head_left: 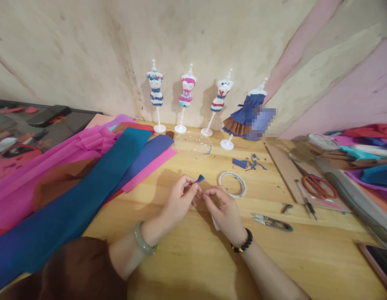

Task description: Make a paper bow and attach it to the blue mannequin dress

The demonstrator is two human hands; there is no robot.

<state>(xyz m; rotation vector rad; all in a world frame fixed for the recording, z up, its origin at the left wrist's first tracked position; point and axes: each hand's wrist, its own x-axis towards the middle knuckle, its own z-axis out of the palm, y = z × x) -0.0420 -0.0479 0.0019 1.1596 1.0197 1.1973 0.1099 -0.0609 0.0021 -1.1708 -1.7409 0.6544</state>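
Note:
My left hand (183,195), with a jade-coloured bangle at the wrist, pinches a small fan-shaped piece of blue crepe paper (200,178) above the wooden table (181,258). Close beside it, almost fingertip to fingertip, my right hand (223,212) is closed in a pinch on something too small to make out. Below that palm a bit of a white strip (215,223) shows. Just beyond my right hand lies a roll of white tape (242,184). To its right rest thread snips (272,222).
Three small dress forms (156,89) and one in a blue and brown ruffled dress (254,102) stand along the wall. Crepe paper sheets (108,171) cover the left side. A clear round plate (193,144), blue scraps (249,162) and orange-handled scissors (319,186) lie beyond my hands.

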